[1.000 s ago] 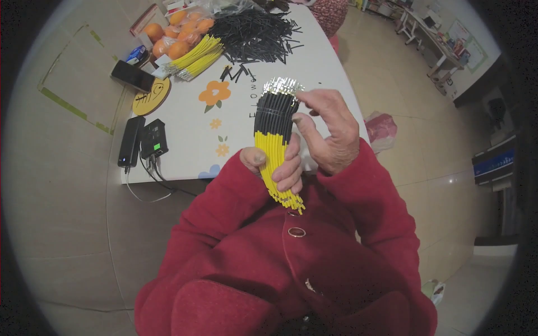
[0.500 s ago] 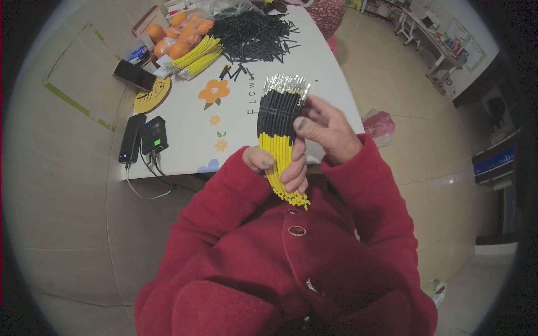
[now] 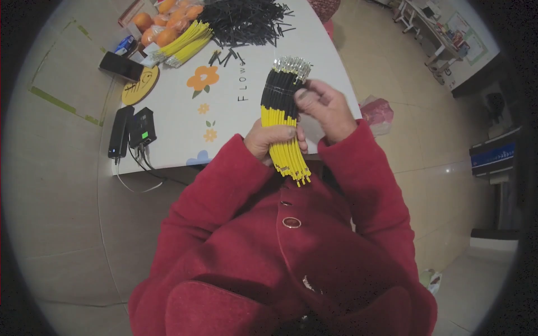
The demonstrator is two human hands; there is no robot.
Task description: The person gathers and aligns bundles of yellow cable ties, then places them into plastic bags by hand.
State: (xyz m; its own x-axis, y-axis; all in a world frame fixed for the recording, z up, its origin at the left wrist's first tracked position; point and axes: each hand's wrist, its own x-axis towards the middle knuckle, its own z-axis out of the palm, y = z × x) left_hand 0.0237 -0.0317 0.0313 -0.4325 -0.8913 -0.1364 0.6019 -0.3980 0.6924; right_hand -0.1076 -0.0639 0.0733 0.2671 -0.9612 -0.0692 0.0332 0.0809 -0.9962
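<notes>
A bundle of yellow wires (image 3: 286, 147) slants upright in front of my red coat. Black sleeves (image 3: 280, 89) cover its upper part, and silvery metal terminals (image 3: 292, 66) stick out at the top. My left hand (image 3: 270, 138) is wrapped round the yellow part, thumb across the front. At the right edge of the black sleeves, my right hand (image 3: 326, 106) has its thumb and bent fingers closed on the bundle; whether it pinches one single wire I cannot make out. Its fingertips are partly hidden behind the wires.
On the white table (image 3: 235, 131) lie a heap of black sleeves (image 3: 246, 21), more yellow wires (image 3: 185, 43), and bagged oranges (image 3: 166, 37). A phone (image 3: 120, 66) rests by a round yellow mat (image 3: 140, 87). Two black devices with cables (image 3: 142, 127) sit at the left edge.
My left thumb has moved across the front of the yellow wires, and its fingers now sit mostly behind them. The bundle appears higher in view. My right hand stays at the sleeves, its fingers more bent.
</notes>
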